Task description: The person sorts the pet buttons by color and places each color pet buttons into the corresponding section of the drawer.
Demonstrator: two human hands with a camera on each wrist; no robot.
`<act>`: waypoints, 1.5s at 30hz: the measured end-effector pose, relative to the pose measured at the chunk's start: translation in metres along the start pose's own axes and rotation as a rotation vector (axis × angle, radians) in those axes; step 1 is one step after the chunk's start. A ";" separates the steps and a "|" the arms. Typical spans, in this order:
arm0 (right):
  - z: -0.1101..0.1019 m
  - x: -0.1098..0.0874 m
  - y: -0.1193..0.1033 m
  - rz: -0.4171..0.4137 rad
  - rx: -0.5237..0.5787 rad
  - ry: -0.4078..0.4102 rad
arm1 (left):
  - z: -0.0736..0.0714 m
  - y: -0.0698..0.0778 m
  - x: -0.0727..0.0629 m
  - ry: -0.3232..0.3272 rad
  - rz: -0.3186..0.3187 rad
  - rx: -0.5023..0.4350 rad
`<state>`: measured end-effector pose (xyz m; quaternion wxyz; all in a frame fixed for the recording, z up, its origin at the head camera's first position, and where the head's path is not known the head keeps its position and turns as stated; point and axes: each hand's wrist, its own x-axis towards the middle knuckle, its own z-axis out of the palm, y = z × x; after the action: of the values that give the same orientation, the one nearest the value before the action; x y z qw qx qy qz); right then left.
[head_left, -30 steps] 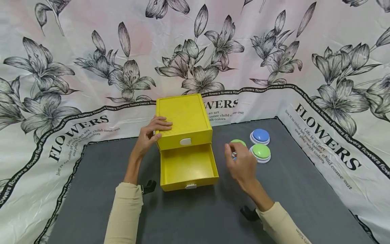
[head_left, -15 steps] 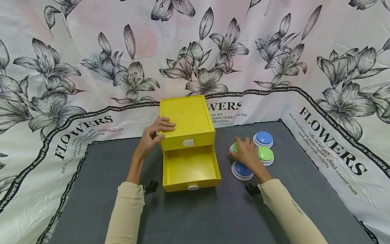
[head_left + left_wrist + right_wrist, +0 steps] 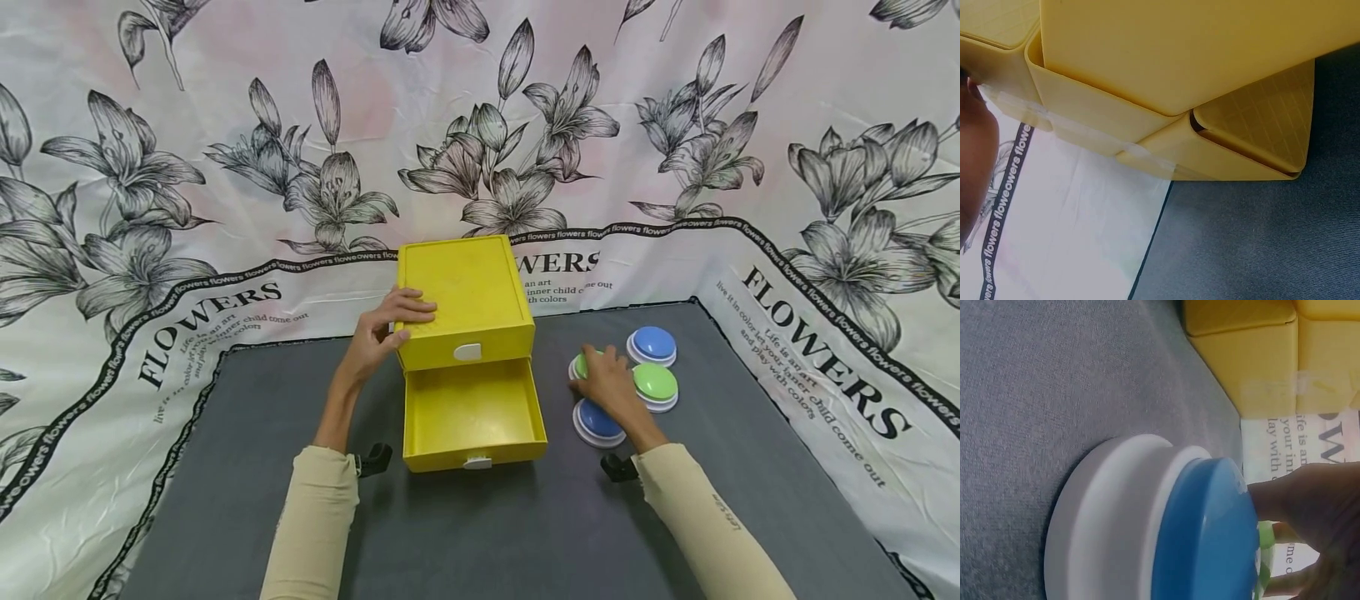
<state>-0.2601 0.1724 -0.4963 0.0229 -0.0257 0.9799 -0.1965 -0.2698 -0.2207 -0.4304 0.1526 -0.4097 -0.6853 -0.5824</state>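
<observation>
The left grip (image 3: 381, 328) lay, fingers extended, on the yellow box (image 3: 467, 287). The right wrist view showed the white side of the near blue button (image 3: 1160, 531), a rim overhead; just beyond, the right grip (image 3: 611, 383) curled round the left green button (image 3: 581, 366).

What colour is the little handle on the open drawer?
The handle is white; the head view shows it best.

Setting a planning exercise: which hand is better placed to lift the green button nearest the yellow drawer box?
Probably the right hand: its fingers are at the green button. The left hand rests on the yellow drawer box, apart from that button.
</observation>
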 end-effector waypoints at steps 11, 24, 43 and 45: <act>-0.028 -0.022 -0.023 -0.042 0.036 0.175 | 0.002 0.000 0.000 -0.001 -0.007 -0.010; -0.102 -0.091 -0.084 -0.124 0.044 0.153 | 0.001 -0.002 0.000 0.005 0.014 -0.001; -0.071 -0.108 -0.167 -0.450 -0.005 -0.044 | 0.003 -0.004 -0.002 0.018 0.025 -0.003; -0.065 -0.105 -0.172 -0.476 0.013 -0.078 | 0.003 -0.004 -0.002 0.015 0.022 -0.004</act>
<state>-0.1516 0.0448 -0.3666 0.0140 -0.2635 0.9433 -0.2014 -0.2713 -0.2185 -0.4354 0.1634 -0.4132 -0.6783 -0.5853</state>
